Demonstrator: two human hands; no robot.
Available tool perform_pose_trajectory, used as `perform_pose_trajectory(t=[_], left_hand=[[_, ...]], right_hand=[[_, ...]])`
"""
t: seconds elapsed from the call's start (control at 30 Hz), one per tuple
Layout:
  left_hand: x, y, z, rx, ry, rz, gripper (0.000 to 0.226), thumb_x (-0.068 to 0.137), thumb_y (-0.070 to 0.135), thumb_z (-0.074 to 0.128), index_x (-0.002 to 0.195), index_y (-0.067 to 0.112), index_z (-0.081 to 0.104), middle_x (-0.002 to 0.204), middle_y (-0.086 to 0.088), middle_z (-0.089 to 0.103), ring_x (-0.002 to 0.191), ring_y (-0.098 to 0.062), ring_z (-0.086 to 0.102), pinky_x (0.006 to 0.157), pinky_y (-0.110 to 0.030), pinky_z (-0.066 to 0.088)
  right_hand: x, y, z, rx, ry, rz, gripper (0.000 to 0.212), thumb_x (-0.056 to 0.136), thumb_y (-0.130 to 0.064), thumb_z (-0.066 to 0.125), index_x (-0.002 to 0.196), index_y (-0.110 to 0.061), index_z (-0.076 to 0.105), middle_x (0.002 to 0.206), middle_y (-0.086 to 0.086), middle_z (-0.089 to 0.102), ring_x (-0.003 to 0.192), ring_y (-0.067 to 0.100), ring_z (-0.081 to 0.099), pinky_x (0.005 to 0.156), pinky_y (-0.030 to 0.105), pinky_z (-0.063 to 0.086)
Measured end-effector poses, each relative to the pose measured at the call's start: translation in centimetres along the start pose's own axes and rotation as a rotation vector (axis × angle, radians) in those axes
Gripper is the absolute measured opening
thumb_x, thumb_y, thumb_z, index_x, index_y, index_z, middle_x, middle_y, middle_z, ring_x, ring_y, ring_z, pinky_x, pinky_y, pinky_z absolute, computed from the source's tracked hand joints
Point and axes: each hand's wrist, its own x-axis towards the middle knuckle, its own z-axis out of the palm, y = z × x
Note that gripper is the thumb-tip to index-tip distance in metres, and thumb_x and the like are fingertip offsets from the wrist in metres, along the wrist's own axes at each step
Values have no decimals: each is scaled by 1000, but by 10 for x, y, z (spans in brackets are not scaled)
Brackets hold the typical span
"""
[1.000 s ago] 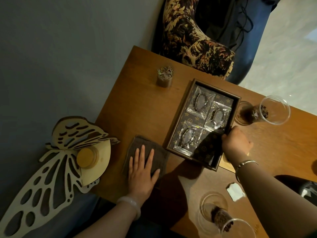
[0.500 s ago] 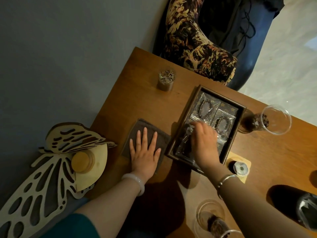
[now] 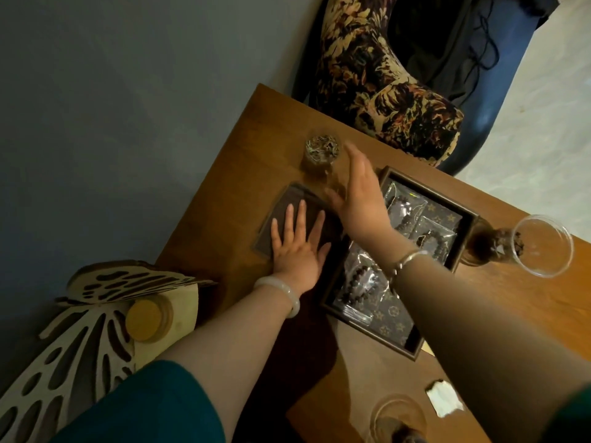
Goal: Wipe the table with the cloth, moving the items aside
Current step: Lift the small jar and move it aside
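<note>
A dark brown cloth (image 3: 281, 209) lies flat on the wooden table (image 3: 256, 139). My left hand (image 3: 299, 247) presses on it with straight, spread fingers. My right hand (image 3: 355, 196) hovers open above the table, fingers stretched toward a small glass jar of dried leaves (image 3: 321, 151), just short of it. A dark wooden tray (image 3: 460, 247) holding clear bags of bead bracelets sits right of the cloth, partly under my right forearm.
A clear plastic cup (image 3: 540, 247) with dark bits stands right of the tray; another cup (image 3: 399, 420) is at the near edge beside a white scrap (image 3: 444, 401). A wooden butterfly cutout (image 3: 80, 330) with a round lid leans left. A patterned chair (image 3: 383, 84) stands behind.
My right hand left the tray and swung left and forward toward the jar. My left hand slid the cloth farther along the table.
</note>
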Motion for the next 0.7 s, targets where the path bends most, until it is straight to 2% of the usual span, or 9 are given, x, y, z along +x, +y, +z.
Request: perform_pose_trajectory(t=[0.07, 0.17, 0.27, 0.37, 0.53, 0.63, 0.7], left_hand=[[13, 4, -6, 11, -13, 6, 64, 97, 56, 10, 145, 34, -25, 154, -7, -33, 141, -29, -30, 112, -54, -18], [26, 9, -11, 7, -32, 20, 63, 98, 54, 11, 145, 34, -26, 154, -6, -34, 141, -29, -31, 110, -55, -20], [32, 11, -16, -12, -26, 31, 63, 98, 53, 11, 146, 33, -24, 154, -6, -35, 140, -29, -32, 109, -55, -22], [37, 12, -18, -8, -34, 42, 63, 98, 54, 11, 147, 32, -22, 154, -7, -35, 140, -29, -33, 109, -55, -22], [42, 12, -25, -35, -86, 67, 66, 98, 53, 19, 148, 33, -19, 154, -4, -34, 141, -27, -31, 109, -53, -21], [42, 3, -30, -205, -66, 104, 71, 97, 45, 39, 151, 35, -4, 158, 2, -23, 144, -21, -24, 112, -46, -19], [38, -5, -38, -432, 0, 105, 71, 95, 32, 52, 153, 29, 10, 162, 2, -6, 147, -17, -11, 117, -41, -10]], right_hand=[[29, -10, -3, 54, -16, 63, 98, 81, -16, 78, 155, -14, 13, 160, 7, 23, 147, 24, 21, 120, 33, 19], [60, -21, -3, 7, -67, 63, 111, 76, -21, 82, 157, -20, 6, 160, 6, 21, 146, 28, 23, 118, 43, 28], [71, -24, 2, -30, -76, 53, 109, 77, -19, 81, 156, -26, 6, 150, 6, 38, 136, 27, 39, 106, 40, 43], [70, -24, 2, -15, -48, 39, 102, 79, -12, 78, 155, -26, 12, 142, 6, 45, 127, 23, 46, 94, 27, 43], [64, -22, -7, 37, 68, 16, 97, 77, -13, 79, 153, -28, 20, 132, 5, 51, 123, 21, 48, 99, 32, 46], [55, -23, -11, 50, 93, -35, 97, 76, -15, 80, 152, -27, 21, 129, 5, 53, 120, 18, 51, 95, 25, 43], [47, -25, -15, 53, 96, -64, 99, 75, -16, 81, 153, -25, 21, 128, 3, 53, 118, 17, 51, 96, 26, 44]])
